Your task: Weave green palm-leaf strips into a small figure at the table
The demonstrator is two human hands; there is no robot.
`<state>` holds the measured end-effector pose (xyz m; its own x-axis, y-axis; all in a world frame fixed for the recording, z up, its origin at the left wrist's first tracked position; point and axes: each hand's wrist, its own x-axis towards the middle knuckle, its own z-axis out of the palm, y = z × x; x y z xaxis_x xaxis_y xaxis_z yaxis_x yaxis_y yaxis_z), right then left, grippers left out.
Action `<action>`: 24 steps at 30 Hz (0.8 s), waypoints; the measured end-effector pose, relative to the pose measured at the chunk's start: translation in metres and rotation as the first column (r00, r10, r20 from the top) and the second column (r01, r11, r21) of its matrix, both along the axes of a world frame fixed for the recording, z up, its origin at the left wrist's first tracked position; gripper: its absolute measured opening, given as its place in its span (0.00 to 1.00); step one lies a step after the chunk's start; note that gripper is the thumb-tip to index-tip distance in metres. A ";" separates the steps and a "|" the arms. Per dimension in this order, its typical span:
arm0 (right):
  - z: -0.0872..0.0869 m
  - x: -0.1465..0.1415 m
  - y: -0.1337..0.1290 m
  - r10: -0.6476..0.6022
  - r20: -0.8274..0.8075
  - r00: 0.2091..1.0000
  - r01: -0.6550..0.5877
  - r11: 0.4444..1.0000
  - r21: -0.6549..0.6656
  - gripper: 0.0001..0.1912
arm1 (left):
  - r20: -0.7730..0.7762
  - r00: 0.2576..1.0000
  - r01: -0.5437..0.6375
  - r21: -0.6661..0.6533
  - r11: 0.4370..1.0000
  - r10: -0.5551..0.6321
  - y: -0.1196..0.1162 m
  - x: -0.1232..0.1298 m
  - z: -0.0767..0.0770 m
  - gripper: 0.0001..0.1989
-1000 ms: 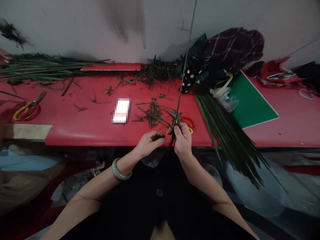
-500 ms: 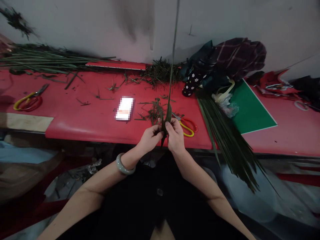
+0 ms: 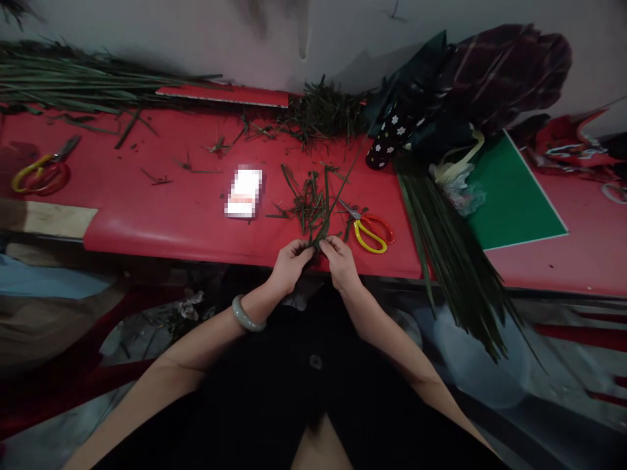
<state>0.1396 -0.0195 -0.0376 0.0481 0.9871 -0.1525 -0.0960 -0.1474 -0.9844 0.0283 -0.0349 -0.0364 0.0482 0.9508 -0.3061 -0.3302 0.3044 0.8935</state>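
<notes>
My left hand (image 3: pixel 290 262), with a pale bangle (image 3: pixel 247 314) on its wrist, pinches a green leaf strip (image 3: pixel 324 225) near the table's front edge. Close beside it, my right hand (image 3: pixel 339 260) grips the same strip between thumb and fingers. The strip's long thin end slants up and to the right over the table. Beyond my hands lies a small heap of leaf scraps (image 3: pixel 308 202). Scissors with red and yellow handles (image 3: pixel 371 234) lie just right of my right hand. The folded part between my fingertips is partly hidden.
On the red table (image 3: pixel 196 228) are a bright phone (image 3: pixel 244 192), second scissors (image 3: pixel 42 175) at the left, and a leaf bundle (image 3: pixel 445 254) overhanging the edge at right. A flowered bottle (image 3: pixel 389 140), a green board (image 3: pixel 519 202) and a scrap pile (image 3: pixel 326 114) stand or lie farther back.
The strip's long end has dropped from nearly upright to a low slant. Both hands have come lower and nearer the table's front edge, and the camera view has tilted down slightly.
</notes>
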 end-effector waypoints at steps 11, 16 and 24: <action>-0.007 0.000 0.004 -0.036 -0.122 0.992 0.026 0.996 -0.080 0.10 | 0.227 0.974 -0.005 -0.077 0.997 0.023 0.001 0.002 -0.001 0.10; -0.005 0.003 0.007 -0.085 -0.130 0.988 0.079 0.996 -0.051 0.10 | 0.160 0.986 0.064 -0.091 0.994 -0.049 0.000 0.000 -0.004 0.10; -0.004 0.001 0.007 -0.030 -0.134 0.990 0.012 0.991 -0.132 0.10 | 0.161 0.986 0.054 -0.067 0.996 -0.043 0.000 0.000 -0.003 0.08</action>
<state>0.1403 -0.0120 -0.0418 0.0388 0.9572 -0.2868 -0.2318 -0.2706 -0.9344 0.0288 -0.0344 -0.0396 0.1470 0.9224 -0.3573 -0.4498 0.3840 0.8063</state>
